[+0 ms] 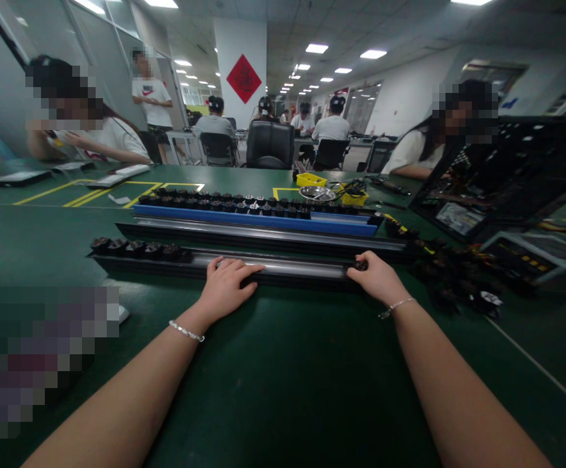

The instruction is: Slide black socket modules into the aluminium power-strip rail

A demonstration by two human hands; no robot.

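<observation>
A long black rail (293,268) with a shiny metal channel lies across the green table, nearest to me. Several small dark parts (139,249) sit in a row at its left end. My left hand (228,286) rests on the rail's middle, fingers spread over the channel. At the rail's right end, my right hand (378,278) pinches a small dark part (360,265) between thumb and fingers. Behind lie a second black rail (263,234) and a blue rail (254,220) that bears rows of similar parts.
A pile of dark parts (458,276) lies on the right, beside a metal box (541,257) and an open black computer case (507,169). Yellow trays (311,180) and a round metal dish (317,194) stand behind the rails. People sit on both sides.
</observation>
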